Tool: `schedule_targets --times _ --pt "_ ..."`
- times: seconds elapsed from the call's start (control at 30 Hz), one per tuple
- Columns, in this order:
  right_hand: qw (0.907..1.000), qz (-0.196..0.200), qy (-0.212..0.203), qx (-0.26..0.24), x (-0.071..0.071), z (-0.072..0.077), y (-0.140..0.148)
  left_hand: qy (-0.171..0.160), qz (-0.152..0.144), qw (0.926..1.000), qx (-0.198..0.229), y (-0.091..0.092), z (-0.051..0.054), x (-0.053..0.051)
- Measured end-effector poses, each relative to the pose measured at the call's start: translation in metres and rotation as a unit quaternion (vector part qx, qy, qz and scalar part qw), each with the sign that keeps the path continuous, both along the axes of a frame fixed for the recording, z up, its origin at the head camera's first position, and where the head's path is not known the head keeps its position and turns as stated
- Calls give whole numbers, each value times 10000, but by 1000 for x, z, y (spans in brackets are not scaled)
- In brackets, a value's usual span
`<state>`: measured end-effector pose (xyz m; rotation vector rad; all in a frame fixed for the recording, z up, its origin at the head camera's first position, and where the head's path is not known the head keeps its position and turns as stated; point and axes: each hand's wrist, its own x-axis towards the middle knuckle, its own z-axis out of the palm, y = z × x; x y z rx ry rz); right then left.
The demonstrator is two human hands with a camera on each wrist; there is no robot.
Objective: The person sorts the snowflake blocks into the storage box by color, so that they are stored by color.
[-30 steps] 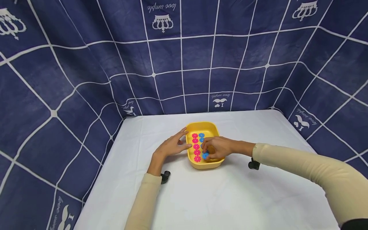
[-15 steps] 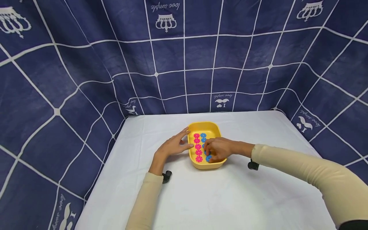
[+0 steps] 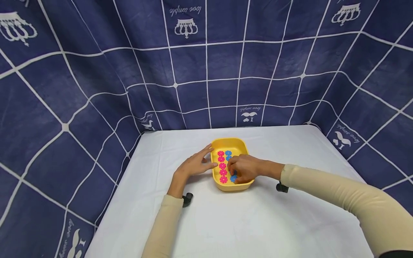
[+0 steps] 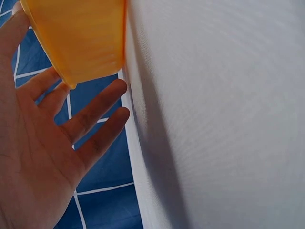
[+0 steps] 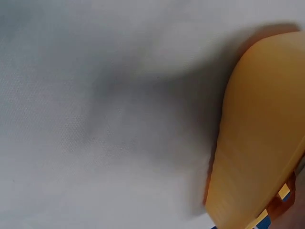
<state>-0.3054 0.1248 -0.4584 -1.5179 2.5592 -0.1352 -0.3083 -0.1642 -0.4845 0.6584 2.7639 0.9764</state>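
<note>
In the head view a yellow tray (image 3: 227,187) holds a column of pink flower-shaped pieces (image 3: 222,166) and, to its right, a column of blue flower-shaped pieces (image 3: 228,153). My left hand (image 3: 194,165) rests at the tray's left side, thumb and fingertips at the rim. The left wrist view shows its fingers spread, two of them reaching past the tray's edge. My right hand (image 3: 246,168) reaches in over the right rim, with curled fingers and thumb at a blue piece low in the column. That hand covers part of the blue column.
A white cloth (image 3: 226,222) covers the table under the tray. Blue curtains (image 3: 222,64) with white lines stand behind and along both sides. A small black camera (image 3: 187,199) is strapped to the left wrist, another black camera (image 3: 282,187) to the right.
My right hand has shifted slightly within the tray, its fingertips now covering the middle of the blue column. My left hand stays at the rim. The whole head view has shifted a little.
</note>
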Motion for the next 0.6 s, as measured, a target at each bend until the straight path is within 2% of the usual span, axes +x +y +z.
schedule_targets --times 0.33,0.47,0.6 --pt "9999 18 14 103 0 -1 -3 -4 -21 10000 -13 -3 -4 0" --pt "9997 -130 186 -61 -2 -1 -3 263 -67 9995 -186 -5 -2 -1" --pt "9976 -490 338 -347 -1 2 -1 556 -77 9974 -453 -8 2 -1"
